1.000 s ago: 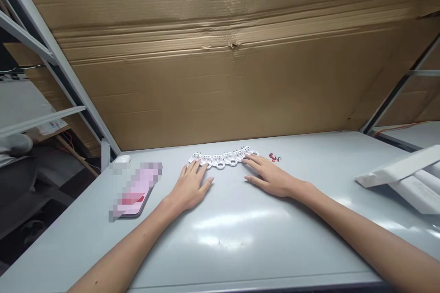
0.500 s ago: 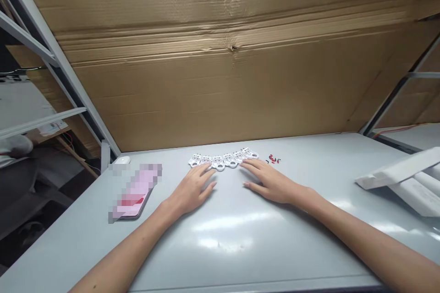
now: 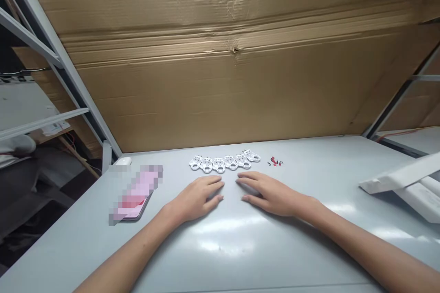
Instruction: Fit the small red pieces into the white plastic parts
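Note:
Several white plastic pieces (image 3: 219, 165), each with a round hole and small prongs at the top, lie side by side in a curved row toward the back of the table. My left hand (image 3: 196, 198) rests just in front of the row, fingers stretched toward the middle, holding nothing. Opposite it, my right hand (image 3: 270, 192) lies with its fingers extended and apart, also holding nothing. Neither hand touches the pieces. Right of the row is a small scatter of tiny red and black parts (image 3: 275, 161), too small to make out exactly.
At the left lies a phone (image 3: 140, 192) with a pink, partly blurred surface; behind it is a small white case-like object (image 3: 123, 161). White packaging (image 3: 402, 183) sits at the right edge. A cardboard wall (image 3: 220, 100) and metal frame posts (image 3: 74, 71) bound the grey table (image 3: 220, 265).
Both hands have drawn back toward me, away from the row of white pieces, and come slightly closer together. The whole row is now uncovered. The view has shifted slightly.

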### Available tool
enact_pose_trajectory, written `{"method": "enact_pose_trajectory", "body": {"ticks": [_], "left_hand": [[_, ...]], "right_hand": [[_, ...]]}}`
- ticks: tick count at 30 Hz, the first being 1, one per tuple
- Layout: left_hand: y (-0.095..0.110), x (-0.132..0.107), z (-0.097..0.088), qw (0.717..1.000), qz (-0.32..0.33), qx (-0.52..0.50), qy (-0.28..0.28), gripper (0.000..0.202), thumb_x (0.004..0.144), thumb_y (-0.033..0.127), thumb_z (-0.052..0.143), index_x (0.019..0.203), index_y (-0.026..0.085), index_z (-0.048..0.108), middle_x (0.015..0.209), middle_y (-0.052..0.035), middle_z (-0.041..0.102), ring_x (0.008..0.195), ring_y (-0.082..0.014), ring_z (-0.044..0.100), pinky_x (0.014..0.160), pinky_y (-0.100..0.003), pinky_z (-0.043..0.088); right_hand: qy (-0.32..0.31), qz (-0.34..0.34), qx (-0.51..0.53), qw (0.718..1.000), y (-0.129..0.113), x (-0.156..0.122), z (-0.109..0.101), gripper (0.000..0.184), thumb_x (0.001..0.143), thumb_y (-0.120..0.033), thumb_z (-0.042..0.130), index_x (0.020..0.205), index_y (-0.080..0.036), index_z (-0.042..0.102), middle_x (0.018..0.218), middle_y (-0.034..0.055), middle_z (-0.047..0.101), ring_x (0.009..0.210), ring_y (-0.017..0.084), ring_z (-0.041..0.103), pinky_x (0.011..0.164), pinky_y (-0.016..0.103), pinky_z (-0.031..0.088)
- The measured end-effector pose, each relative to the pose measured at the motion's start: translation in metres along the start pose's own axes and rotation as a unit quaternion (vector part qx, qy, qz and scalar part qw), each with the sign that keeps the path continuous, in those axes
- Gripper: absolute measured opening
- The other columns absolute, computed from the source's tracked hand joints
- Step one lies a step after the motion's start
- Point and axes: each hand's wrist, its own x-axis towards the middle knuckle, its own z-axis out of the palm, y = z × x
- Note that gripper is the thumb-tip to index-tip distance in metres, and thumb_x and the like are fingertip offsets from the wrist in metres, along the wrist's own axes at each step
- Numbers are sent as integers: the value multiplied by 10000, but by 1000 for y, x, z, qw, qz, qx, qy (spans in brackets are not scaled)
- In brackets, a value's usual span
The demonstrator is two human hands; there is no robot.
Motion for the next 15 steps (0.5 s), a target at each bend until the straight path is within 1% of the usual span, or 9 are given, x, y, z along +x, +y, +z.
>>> {"method": "enact_pose_trajectory", "body": {"ticks": [3, 7, 11, 15], "left_hand": [[3, 1, -2, 1000, 0, -1, -9, 397, 1013, 382, 392, 1343, 230, 553, 1389, -68, 556, 1294, -246, 499, 1085, -385, 406], [3, 0, -2, 1000, -10, 3, -23, 425, 1011, 412, 394, 1371, 227, 525, 1429, -57, 523, 1346, -233, 446, 1131, -388, 355], [2, -4, 0, 999, -24, 0, -27, 503, 987, 454, 434, 1423, 207, 474, 1488, -79, 449, 1391, -263, 385, 1154, -419, 325], [4, -6, -3, 999, -35, 6, -36, 556, 976, 460, 451, 1448, 166, 442, 1517, -95, 399, 1407, -285, 354, 1166, -424, 307]], "right_hand": [[-18, 8, -3, 1000, -2, 0, -1, 537, 969, -547, 380, 1366, -221, 536, 1392, 133, 546, 1263, 314, 514, 1036, 460, 445], [-22, 15, -10, 1000, 1, -1, 4, 588, 968, -560, 369, 1414, -196, 490, 1451, 141, 491, 1325, 315, 450, 1094, 477, 387], [-31, 29, -12, 999, 4, -1, 5, 644, 960, -600, 348, 1448, -193, 455, 1482, 139, 460, 1365, 329, 398, 1122, 502, 344], [-69, 34, -20, 997, 0, -2, -1, 743, 955, -638, 305, 1487, -127, 390, 1538, 165, 369, 1412, 344, 321, 1149, 506, 301]]}}
